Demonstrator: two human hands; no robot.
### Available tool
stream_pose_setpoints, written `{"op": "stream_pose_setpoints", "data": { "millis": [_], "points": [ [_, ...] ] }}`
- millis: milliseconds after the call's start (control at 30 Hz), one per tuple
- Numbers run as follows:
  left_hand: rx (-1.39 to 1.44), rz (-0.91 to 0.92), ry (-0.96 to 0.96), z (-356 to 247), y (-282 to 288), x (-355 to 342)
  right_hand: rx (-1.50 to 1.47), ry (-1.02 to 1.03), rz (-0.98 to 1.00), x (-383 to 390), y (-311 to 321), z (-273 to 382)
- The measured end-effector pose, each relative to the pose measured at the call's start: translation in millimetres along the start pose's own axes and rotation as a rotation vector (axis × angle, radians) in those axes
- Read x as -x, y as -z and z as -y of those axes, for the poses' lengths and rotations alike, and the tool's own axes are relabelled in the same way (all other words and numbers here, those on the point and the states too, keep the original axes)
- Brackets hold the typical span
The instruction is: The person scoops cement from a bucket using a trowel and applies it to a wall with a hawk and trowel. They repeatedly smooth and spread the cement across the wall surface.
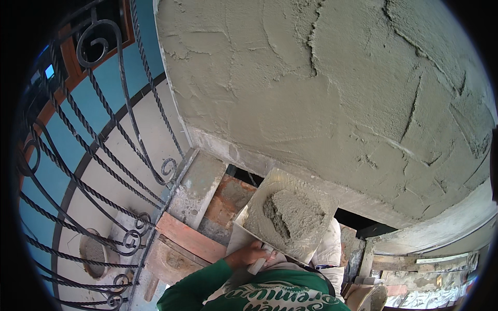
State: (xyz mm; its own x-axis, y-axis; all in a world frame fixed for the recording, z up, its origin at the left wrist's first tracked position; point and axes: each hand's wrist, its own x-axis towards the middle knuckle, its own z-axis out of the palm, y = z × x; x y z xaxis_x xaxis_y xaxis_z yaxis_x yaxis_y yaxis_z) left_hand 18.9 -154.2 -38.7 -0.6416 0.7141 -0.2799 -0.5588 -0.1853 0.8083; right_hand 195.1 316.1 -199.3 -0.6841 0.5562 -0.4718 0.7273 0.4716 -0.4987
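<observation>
My left hand (pixel 248 255), in a green sleeve, grips the white handle (pixel 258 265) of a square plastering board (pixel 316 243) held near my chest. A heap of wet grey mortar (pixel 294 213) lies on the board. The board's far edge sits just under the freshly plastered wall (pixel 337 93), whose rough grey coat shows ridges and cracks. My right hand is not in view.
A black wrought-iron railing (pixel 104 155) with twisted bars curves along the left. Red bricks (pixel 228 199) and a reddish plank (pixel 189 238) lie below the wall's lower edge. A concrete ledge (pixel 199 186) stands beside them. Mortar-stained planks (pixel 425 264) lie at the lower right.
</observation>
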Motion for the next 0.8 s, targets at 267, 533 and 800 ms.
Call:
{"op": "stream_pose_setpoints", "data": {
  "millis": [267, 533, 800],
  "points": [
    [-0.019, -0.080, -0.165, -20, 37, 28, 0.314, 0.465, -0.224, 13, 45, 42],
    [0.025, -0.176, -0.347, -45, 56, 28, 0.206, 1.065, -0.559, 99, 159, 318],
    [-0.044, -0.164, -0.420, -79, 52, 15, 0.697, 1.508, -0.087, 180, 113, 414]
  ]
}}
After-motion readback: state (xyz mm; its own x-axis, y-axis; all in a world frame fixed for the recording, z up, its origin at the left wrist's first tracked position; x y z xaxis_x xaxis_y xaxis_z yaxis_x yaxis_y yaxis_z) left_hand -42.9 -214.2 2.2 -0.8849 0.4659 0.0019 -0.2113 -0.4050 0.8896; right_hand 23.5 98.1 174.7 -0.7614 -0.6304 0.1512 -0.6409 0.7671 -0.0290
